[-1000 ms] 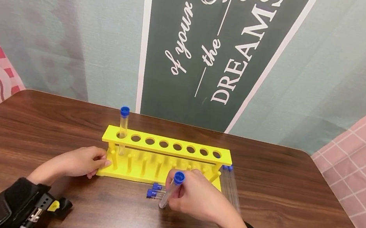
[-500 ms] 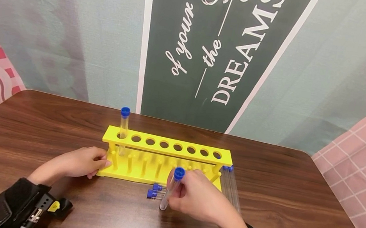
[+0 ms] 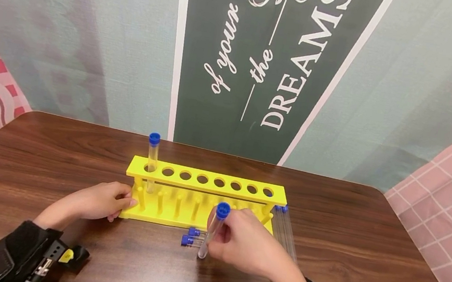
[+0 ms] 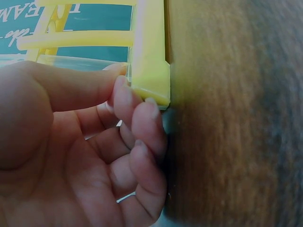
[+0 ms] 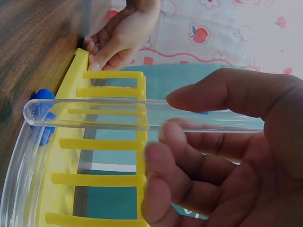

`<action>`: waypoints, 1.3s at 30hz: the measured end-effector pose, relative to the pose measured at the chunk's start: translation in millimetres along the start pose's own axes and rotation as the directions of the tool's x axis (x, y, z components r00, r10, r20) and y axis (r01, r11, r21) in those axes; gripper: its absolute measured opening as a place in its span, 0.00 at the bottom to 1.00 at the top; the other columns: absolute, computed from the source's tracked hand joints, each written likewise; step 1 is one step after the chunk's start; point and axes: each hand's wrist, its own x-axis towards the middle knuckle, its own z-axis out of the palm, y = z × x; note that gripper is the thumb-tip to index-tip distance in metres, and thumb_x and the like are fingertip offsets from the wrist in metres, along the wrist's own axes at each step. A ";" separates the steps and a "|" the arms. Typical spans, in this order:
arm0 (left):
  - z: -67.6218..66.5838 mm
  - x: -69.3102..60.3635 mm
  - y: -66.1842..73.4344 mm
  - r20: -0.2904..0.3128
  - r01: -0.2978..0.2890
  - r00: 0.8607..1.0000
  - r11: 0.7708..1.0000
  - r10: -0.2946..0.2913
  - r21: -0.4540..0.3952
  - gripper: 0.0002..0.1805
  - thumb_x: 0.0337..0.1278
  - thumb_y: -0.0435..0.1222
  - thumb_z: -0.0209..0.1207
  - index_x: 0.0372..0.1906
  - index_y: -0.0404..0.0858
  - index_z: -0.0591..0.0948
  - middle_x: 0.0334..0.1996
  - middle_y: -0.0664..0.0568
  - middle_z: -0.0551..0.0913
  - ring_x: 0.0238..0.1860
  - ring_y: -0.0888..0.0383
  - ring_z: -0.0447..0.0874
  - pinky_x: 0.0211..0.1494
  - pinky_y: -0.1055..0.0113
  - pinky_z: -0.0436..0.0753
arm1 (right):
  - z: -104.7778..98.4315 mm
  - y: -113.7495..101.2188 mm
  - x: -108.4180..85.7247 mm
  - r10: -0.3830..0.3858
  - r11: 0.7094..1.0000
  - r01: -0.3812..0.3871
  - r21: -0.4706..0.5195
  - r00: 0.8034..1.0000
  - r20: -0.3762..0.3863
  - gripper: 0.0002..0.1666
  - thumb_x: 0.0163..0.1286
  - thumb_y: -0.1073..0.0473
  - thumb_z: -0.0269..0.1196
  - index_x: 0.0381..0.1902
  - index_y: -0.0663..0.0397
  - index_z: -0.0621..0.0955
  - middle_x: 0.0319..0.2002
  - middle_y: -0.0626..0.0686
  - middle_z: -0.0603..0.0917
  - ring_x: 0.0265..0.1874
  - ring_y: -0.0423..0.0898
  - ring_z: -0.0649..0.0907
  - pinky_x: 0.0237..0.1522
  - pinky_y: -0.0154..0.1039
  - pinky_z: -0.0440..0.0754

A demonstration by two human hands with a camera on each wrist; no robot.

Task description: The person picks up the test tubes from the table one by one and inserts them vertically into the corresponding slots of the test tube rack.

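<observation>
My left hand (image 3: 100, 200) pinches the left end of the base of a yellow test tube rack (image 3: 206, 182), thumb on top and fingertips at the edge in the left wrist view. In front of the rack, my right hand (image 3: 247, 244) holds a clear test tube (image 5: 94, 113) with a blue cap (image 3: 223, 210) between thumb and fingers. That tube stands nearly upright, slightly tilted, its rounded bottom close to the table; whether it touches, I cannot tell. Another blue-capped test tube (image 3: 153, 154) stands in the rack's leftmost hole.
Two blue-capped tubes (image 3: 189, 241) lie in front of the rack, partly hidden by my right hand. More tubes (image 3: 286, 233) lie along the rack's right end. The brown wooden table (image 3: 349, 257) ends at a hanging printed cloth (image 3: 143, 50) behind.
The tube in my right hand has shifted very slightly, its cap a little higher in view. My left hand stays on the rack, which has not moved.
</observation>
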 end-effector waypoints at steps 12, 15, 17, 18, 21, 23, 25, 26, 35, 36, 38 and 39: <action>0.5 -0.5 -0.3 -0.004 -0.003 1.000 1.000 0.003 0.006 0.13 0.64 0.36 0.51 0.23 0.37 0.69 0.13 0.53 0.68 0.16 0.59 0.66 0.22 0.67 0.64 | -0.3 -6.5 -2.1 -0.036 0.999 0.035 -0.013 0.998 -0.050 0.11 0.50 0.71 0.60 0.20 0.52 0.71 0.13 0.39 0.63 0.14 0.32 0.64 0.18 0.28 0.62; 0.8 -0.6 -0.3 -0.001 -0.001 1.000 1.000 0.001 0.001 0.13 0.64 0.36 0.51 0.23 0.37 0.69 0.13 0.53 0.68 0.16 0.59 0.65 0.22 0.67 0.64 | -0.1 -7.6 -2.0 -0.041 0.999 0.040 -0.015 0.997 -0.064 0.11 0.49 0.71 0.60 0.20 0.51 0.71 0.13 0.39 0.64 0.14 0.32 0.65 0.18 0.28 0.63; 1.0 -0.6 0.0 0.000 0.002 1.000 1.000 -0.002 -0.002 0.13 0.64 0.36 0.51 0.23 0.37 0.69 0.13 0.53 0.68 0.16 0.59 0.65 0.22 0.67 0.64 | 0.2 -8.0 -1.7 -0.045 0.999 0.044 -0.018 0.996 -0.074 0.11 0.49 0.71 0.60 0.20 0.52 0.71 0.13 0.39 0.64 0.14 0.32 0.65 0.18 0.28 0.63; 1.2 -0.6 0.2 0.001 0.003 1.000 1.000 -0.003 -0.003 0.13 0.64 0.36 0.51 0.23 0.37 0.69 0.13 0.53 0.68 0.16 0.59 0.65 0.22 0.67 0.64 | 0.4 -8.2 -1.6 -0.047 0.999 0.046 -0.017 0.996 -0.078 0.10 0.49 0.71 0.60 0.20 0.52 0.71 0.13 0.39 0.65 0.14 0.32 0.66 0.18 0.28 0.64; 1.3 -0.8 0.9 0.000 0.008 1.000 1.000 -0.008 -0.001 0.13 0.64 0.36 0.51 0.23 0.37 0.69 0.13 0.53 0.68 0.16 0.59 0.65 0.22 0.67 0.64 | 0.7 -8.3 -0.8 -0.049 0.999 0.047 -0.019 0.995 -0.087 0.09 0.49 0.70 0.60 0.22 0.53 0.72 0.13 0.39 0.65 0.15 0.32 0.66 0.19 0.28 0.64; 1.4 -0.9 1.4 -0.002 0.008 1.000 1.000 -0.008 0.003 0.13 0.64 0.36 0.51 0.23 0.37 0.69 0.13 0.53 0.68 0.16 0.59 0.65 0.22 0.67 0.64 | 0.8 -8.6 0.2 -0.051 0.999 0.050 -0.014 0.994 -0.093 0.09 0.49 0.70 0.60 0.22 0.53 0.72 0.14 0.39 0.65 0.15 0.32 0.66 0.19 0.28 0.64; 1.3 -0.9 1.8 -0.004 0.006 1.000 1.000 -0.006 0.008 0.13 0.64 0.36 0.51 0.23 0.37 0.69 0.13 0.53 0.68 0.16 0.59 0.65 0.22 0.67 0.64 | 0.6 -9.2 1.7 -0.050 0.999 0.049 -0.007 0.994 -0.094 0.09 0.49 0.70 0.60 0.22 0.53 0.71 0.14 0.39 0.65 0.15 0.33 0.66 0.19 0.28 0.64; 1.3 -1.0 1.8 -0.005 0.005 1.000 1.000 -0.005 0.010 0.13 0.64 0.36 0.51 0.23 0.37 0.69 0.13 0.53 0.68 0.16 0.59 0.65 0.22 0.67 0.64 | 0.5 -9.5 2.7 -0.050 0.999 0.050 -0.003 0.994 -0.094 0.10 0.49 0.71 0.60 0.22 0.53 0.71 0.14 0.39 0.65 0.15 0.33 0.67 0.19 0.29 0.64; 0.8 -0.8 2.8 -0.009 0.010 1.000 1.000 -0.010 0.006 0.13 0.64 0.36 0.51 0.23 0.37 0.69 0.13 0.53 0.68 0.16 0.59 0.66 0.23 0.66 0.65 | -3.2 -14.0 14.4 -0.049 0.997 0.052 0.049 0.996 -0.075 0.09 0.52 0.70 0.60 0.22 0.54 0.71 0.14 0.41 0.67 0.16 0.35 0.69 0.21 0.31 0.67; 0.8 -0.8 3.0 -0.010 0.013 1.000 1.000 -0.013 0.007 0.13 0.64 0.36 0.51 0.23 0.37 0.69 0.13 0.53 0.68 0.16 0.59 0.66 0.23 0.66 0.65 | -3.8 -14.7 16.0 -0.052 0.997 0.056 0.048 0.996 -0.075 0.09 0.52 0.71 0.60 0.22 0.54 0.71 0.14 0.41 0.67 0.16 0.35 0.69 0.22 0.31 0.67; 0.9 -1.0 3.4 -0.011 0.018 1.000 1.000 -0.018 0.008 0.13 0.64 0.36 0.51 0.23 0.37 0.69 0.13 0.53 0.68 0.16 0.59 0.66 0.23 0.66 0.65 | -5.6 -16.4 19.4 -0.054 0.998 0.057 0.040 0.996 -0.075 0.10 0.52 0.71 0.60 0.20 0.54 0.70 0.14 0.42 0.67 0.15 0.36 0.69 0.21 0.31 0.67; 1.0 -1.2 3.4 -0.012 0.020 1.000 1.000 -0.020 0.009 0.13 0.64 0.36 0.51 0.23 0.37 0.69 0.13 0.53 0.68 0.16 0.59 0.66 0.23 0.66 0.65 | -6.7 -17.5 21.2 -0.052 0.998 0.055 0.035 0.996 -0.075 0.11 0.52 0.70 0.60 0.20 0.54 0.70 0.13 0.42 0.67 0.15 0.36 0.69 0.21 0.31 0.67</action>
